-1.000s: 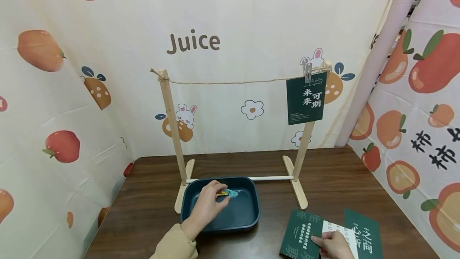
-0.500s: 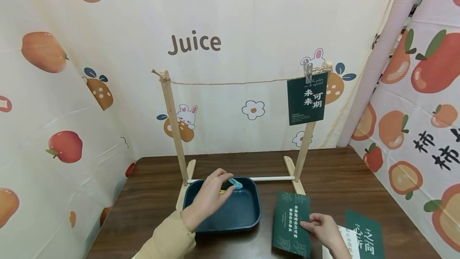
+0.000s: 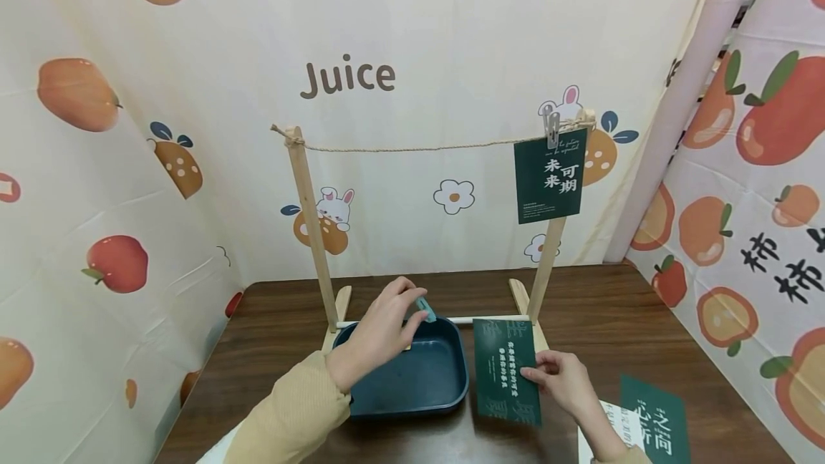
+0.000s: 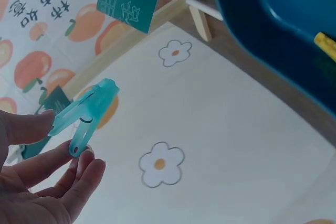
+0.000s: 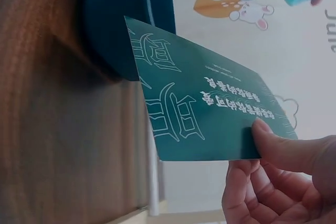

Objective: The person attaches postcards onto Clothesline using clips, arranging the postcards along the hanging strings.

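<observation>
My left hand (image 3: 382, 328) pinches a light-blue clothespin (image 4: 90, 109) by its two handles, above the back of a dark blue tray (image 3: 465, 371). In the left wrist view the clothespin's nose points away from the thumb and fingers. My right hand (image 3: 566, 382) holds a green card with white lettering (image 3: 505, 371) by its right edge, thumb on the printed face, just right of the tray. A wooden frame (image 3: 308, 228) carries a twine line (image 3: 412, 150). From the line's right end hangs another green card (image 3: 548, 188) under a grey clothespin (image 3: 551, 127).
On the table (image 3: 258, 385) at the front right lie a white card (image 3: 621, 421) and a further green card (image 3: 664, 421), overlapping. A yellow clip (image 4: 326, 44) lies in the tray. A white rod (image 3: 490, 319) joins the frame's feet. Printed curtain (image 3: 412, 235) stands behind.
My left hand has lifted the light-blue clothespin up out of the tray. My right hand has raised the green card off the other cards and moved it left, towards the tray.
</observation>
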{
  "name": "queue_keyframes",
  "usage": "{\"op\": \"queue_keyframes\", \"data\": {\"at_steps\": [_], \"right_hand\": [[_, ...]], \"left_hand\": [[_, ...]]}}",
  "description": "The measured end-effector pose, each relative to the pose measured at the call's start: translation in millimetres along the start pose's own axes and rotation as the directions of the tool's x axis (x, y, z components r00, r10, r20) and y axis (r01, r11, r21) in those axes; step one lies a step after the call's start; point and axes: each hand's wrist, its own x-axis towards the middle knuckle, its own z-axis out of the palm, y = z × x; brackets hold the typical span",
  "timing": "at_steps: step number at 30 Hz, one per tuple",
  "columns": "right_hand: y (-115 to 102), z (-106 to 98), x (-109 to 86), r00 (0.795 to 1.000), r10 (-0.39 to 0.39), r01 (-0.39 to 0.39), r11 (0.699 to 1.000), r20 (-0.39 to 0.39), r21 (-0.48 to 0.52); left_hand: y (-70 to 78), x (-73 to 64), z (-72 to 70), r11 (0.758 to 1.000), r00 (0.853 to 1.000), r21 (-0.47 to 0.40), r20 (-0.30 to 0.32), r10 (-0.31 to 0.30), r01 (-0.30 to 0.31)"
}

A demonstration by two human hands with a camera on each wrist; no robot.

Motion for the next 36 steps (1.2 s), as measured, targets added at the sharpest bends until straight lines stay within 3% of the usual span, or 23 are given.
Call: {"op": "queue_keyframes", "data": {"at_steps": [6, 18, 36], "right_hand": [[-18.9, -11.4, 10.0, 0.996, -0.084, 0.084, 0.996, 0.007, 0.011], [-56.1, -34.3, 27.2, 0.970, -0.241, 0.242, 0.969, 0.025, -0.054], [-94.8, -50.7, 48.5, 0.954, -0.301, 0.301, 0.952, 0.012, -0.050]], "left_hand": [[6.4, 13.0, -11.6, 0.999, 0.999, 0.017, -0.019, 0.045, -0.044], [24.6, 41.0, -37.2, 0.995, 0.995, 0.014, -0.009, 0.101, -0.101], [46.8, 79.5, -66.0, 0.990, 0.991, 0.065, -0.040, 0.126, -0.123]]}}
